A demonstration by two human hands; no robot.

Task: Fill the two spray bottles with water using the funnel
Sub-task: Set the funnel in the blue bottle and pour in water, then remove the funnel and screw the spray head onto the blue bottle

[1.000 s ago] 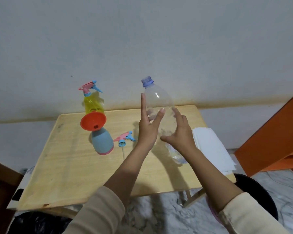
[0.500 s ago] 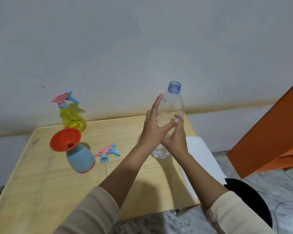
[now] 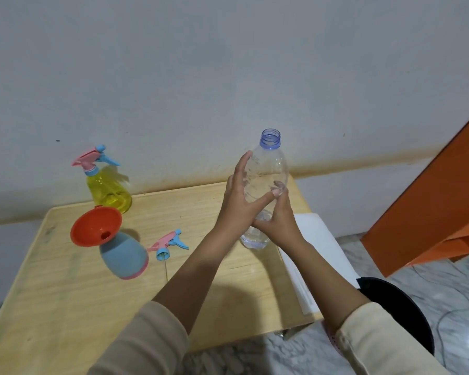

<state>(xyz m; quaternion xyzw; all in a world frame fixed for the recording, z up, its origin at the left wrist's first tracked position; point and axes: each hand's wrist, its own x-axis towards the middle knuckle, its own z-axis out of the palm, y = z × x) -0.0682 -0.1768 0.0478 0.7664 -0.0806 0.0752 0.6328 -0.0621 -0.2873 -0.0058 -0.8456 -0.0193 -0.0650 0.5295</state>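
Note:
A clear water bottle with a blue open neck stands upright on the wooden table, nearly drained, with a little water at its base. My left hand rests against its left side, fingers stretched upward. My right hand wraps its lower right side. A blue spray bottle stands at the left with an orange funnel in its neck. Its pink-and-blue spray head lies beside it on the table. Behind stands a yellow spray bottle with its spray head fitted.
A stack of white paper lies at the table's right edge. A black bin sits on the marble floor to the right. An orange board leans at the far right. A grey wall stands close behind the table.
The bottle was tilted a second ago and now stands upright on the table. Both hands stay on it. The view has shifted slightly.

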